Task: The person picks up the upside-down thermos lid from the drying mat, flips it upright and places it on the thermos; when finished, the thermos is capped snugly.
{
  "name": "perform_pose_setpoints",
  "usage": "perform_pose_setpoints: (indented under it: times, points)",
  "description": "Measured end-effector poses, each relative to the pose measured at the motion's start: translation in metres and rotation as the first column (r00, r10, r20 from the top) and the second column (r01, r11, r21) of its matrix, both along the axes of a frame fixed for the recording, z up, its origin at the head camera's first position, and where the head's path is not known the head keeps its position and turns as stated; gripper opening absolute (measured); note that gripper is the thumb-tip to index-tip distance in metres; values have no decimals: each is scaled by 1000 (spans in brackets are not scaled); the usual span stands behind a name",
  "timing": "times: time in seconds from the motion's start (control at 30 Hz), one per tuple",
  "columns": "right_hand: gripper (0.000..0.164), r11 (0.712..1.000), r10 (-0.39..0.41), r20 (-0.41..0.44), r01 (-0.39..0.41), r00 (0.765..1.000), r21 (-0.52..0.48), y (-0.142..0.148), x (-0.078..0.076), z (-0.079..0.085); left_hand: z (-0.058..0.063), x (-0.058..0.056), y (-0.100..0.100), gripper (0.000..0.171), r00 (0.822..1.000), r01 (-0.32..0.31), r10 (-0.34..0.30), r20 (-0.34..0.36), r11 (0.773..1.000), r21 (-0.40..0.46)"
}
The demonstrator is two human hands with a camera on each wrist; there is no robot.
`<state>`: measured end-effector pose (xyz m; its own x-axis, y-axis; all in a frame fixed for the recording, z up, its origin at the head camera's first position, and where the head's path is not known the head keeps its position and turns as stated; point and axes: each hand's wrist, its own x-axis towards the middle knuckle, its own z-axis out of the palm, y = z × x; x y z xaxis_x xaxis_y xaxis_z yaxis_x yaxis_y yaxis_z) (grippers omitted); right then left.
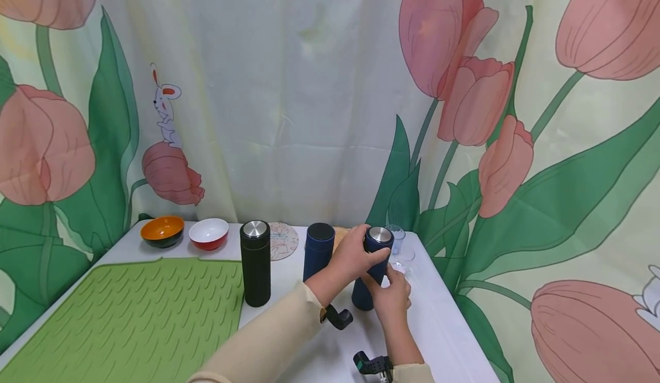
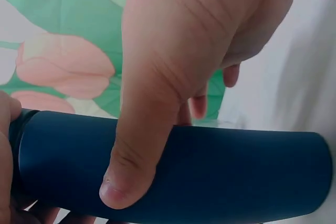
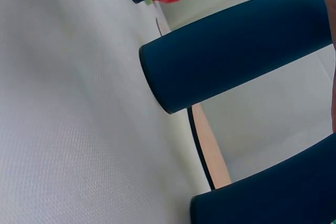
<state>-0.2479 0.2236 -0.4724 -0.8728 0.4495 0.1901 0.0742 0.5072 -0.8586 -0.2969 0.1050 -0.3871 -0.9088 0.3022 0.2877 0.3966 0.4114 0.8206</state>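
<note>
A dark blue thermos bottle (image 1: 364, 292) with a silver-topped lid stands upright at the right of the table. My left hand (image 1: 356, 252) grips it around the top, just under the lid's rim. Lower down, my right hand (image 1: 393, 297) holds the body, its thumb laid across the blue wall in the left wrist view. A second blue thermos (image 1: 318, 250) with a dark lid stands to the left, partly behind my left wrist. Further left is a black thermos (image 1: 256, 274) with a silver-topped lid, beside the green mat.
The green ridged mat (image 1: 170, 314) covers the table's left side. An orange-and-black bowl (image 1: 162, 231) and a red-and-white bowl (image 1: 208, 234) sit behind it. A round patterned coaster (image 1: 285, 241) lies at the back. Clear glassware (image 1: 398, 237) stands behind the held thermos.
</note>
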Motion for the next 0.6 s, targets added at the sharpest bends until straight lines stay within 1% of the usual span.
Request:
perform_pose_setpoints:
  times: [0.17, 0.27, 0.33, 0.43, 0.53, 0.6]
  points:
    - [72, 1000, 0, 10, 0, 1000, -7, 0, 0, 0, 1, -4, 2, 63, 1000, 12, -12, 6, 999, -39]
    - [75, 1000, 3, 18, -3, 1000, -9, 0, 0, 0, 2, -4, 2, 65, 1000, 20, -19, 13, 999, -41]
    - [76, 1000, 4, 21, -4, 1000, -2, 0, 0, 0, 1, -2, 4, 68, 999, 28, -28, 30, 1000, -6]
    - [70, 1000, 4, 11, -4, 1000, 17, 2, 0, -1, -4, 6, 9, 80, 998, 8, -13, 56, 996, 89]
    - [62, 1000, 1, -10, -1, 1000, 25, 2, 0, -1, -9, 13, 17, 94, 997, -47, 34, 70, 980, 191]
    - [60, 1000, 3, -22, -2, 1000, 19, 1, -1, 0, -11, 14, 20, 94, 995, -83, 68, 70, 968, 239]
